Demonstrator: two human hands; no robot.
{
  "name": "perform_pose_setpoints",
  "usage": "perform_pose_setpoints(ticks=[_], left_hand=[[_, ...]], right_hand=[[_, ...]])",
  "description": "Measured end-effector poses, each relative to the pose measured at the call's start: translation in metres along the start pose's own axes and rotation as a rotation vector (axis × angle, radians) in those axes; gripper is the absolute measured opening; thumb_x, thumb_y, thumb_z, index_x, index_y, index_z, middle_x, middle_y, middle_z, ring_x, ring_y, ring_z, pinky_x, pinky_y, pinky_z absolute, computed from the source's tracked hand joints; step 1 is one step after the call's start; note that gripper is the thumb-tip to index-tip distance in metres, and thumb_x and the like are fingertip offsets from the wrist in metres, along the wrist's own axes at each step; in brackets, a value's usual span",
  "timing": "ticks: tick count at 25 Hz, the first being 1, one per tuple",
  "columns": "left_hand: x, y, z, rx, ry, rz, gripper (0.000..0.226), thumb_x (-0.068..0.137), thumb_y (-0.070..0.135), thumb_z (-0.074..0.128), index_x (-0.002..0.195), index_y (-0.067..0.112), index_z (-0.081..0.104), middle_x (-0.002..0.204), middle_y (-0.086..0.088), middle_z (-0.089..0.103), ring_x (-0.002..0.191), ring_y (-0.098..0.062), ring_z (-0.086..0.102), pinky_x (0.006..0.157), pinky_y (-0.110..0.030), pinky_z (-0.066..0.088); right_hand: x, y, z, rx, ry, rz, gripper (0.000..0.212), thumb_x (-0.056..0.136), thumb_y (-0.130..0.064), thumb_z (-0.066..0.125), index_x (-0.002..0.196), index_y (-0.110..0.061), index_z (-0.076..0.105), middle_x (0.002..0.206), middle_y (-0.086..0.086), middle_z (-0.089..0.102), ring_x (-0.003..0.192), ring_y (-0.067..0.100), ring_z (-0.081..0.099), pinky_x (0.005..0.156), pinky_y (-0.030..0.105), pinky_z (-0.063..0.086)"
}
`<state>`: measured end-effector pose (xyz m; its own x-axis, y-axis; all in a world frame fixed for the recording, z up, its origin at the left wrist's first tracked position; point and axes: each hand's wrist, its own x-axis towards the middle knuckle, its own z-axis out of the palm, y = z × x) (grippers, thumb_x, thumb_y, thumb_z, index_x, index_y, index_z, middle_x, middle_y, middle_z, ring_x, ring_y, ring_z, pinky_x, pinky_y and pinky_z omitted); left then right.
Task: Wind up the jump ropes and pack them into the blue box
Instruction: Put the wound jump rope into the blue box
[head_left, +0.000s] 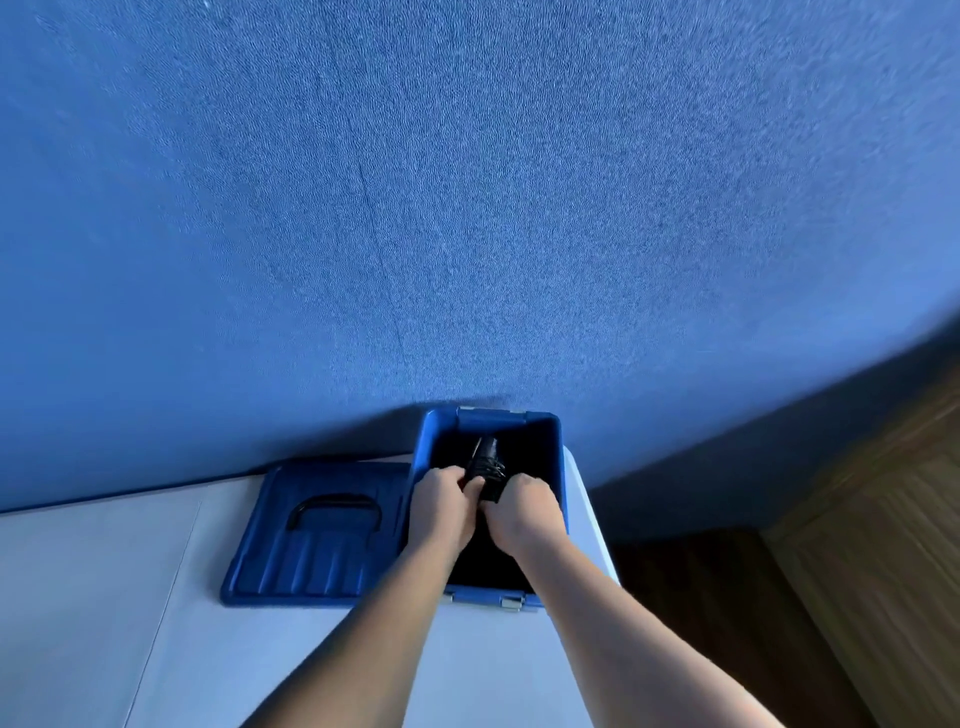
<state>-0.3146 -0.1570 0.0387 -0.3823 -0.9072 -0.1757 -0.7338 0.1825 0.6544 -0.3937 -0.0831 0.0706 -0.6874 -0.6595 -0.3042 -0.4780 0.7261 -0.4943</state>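
Directly over the open blue box (560, 467), both hands meet side by side, knuckles up, wrists reaching in across its near rim. The left hand (441, 504) and the right hand (524, 512) each have their fingers curled round the near end of a wound black jump rope (485, 462), so the two grip the same bundle between them. The bundle juts out past the fingertips toward the far wall of the box, its coils wrapped tightly round the dark handles. It lies within the box's opening, below the rim line; the inside is too dark to tell whether it touches the bottom.

The box stands at the far right corner of a white table (104, 597), its far end close to a blue textured wall (467, 208). A metal latch (511, 603) shows on the near rim. Just left of the box, touching or nearly touching its side, the blue lid (270, 566) lies flat on the table, with a black handle (332, 503) folded against it. Past the table's right edge, brown wooden floor (883, 571) shows.
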Motion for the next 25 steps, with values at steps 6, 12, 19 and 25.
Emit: perform_pose_setpoints(ticks=[6, 12, 19, 25], left_hand=[[-0.004, 0.004, -0.005, 0.171, -0.014, 0.005, 0.033, 0.093, 0.042, 0.065, 0.092, 0.009, 0.064, 0.094, -0.013, 0.072, 0.091, -0.034, 0.068, 0.069, -0.034, 0.045], [-0.016, 0.011, -0.024, 0.276, -0.076, 0.035, 0.031, 0.098, 0.035, 0.057, 0.108, 0.006, 0.062, 0.112, -0.017, 0.069, 0.105, -0.035, 0.065, 0.08, -0.035, 0.048], [-0.057, 0.006, -0.076, -0.034, -0.036, 0.155, 0.038, 0.099, 0.016, 0.049, 0.134, 0.008, 0.063, 0.13, -0.016, 0.069, 0.122, -0.03, 0.063, 0.099, -0.033, 0.049], [-0.106, -0.065, -0.149, -0.224, 0.13, 0.11, 0.036, 0.101, 0.023, 0.051, 0.135, 0.02, 0.064, 0.13, -0.001, 0.071, 0.117, -0.019, 0.066, 0.095, -0.031, 0.052]], right_hand=[[-0.005, 0.001, -0.004, -0.043, -0.015, -0.006, 0.024, 0.09, -0.025, 0.062, 0.101, -0.005, 0.068, 0.107, 0.014, 0.072, 0.102, 0.032, 0.067, 0.071, 0.028, 0.046], [-0.018, -0.007, -0.019, -0.048, 0.022, -0.069, 0.031, 0.088, -0.031, 0.064, 0.104, -0.004, 0.065, 0.109, 0.015, 0.07, 0.103, 0.032, 0.066, 0.075, 0.029, 0.048], [-0.055, -0.028, -0.021, 0.07, 0.171, -0.235, 0.038, 0.085, -0.031, 0.068, 0.116, -0.009, 0.064, 0.115, 0.012, 0.065, 0.109, 0.03, 0.061, 0.088, 0.031, 0.046], [-0.115, -0.088, 0.022, 0.145, 0.123, -0.371, 0.038, 0.084, -0.037, 0.073, 0.115, -0.015, 0.067, 0.105, 0.005, 0.069, 0.103, 0.025, 0.064, 0.087, 0.029, 0.044]])
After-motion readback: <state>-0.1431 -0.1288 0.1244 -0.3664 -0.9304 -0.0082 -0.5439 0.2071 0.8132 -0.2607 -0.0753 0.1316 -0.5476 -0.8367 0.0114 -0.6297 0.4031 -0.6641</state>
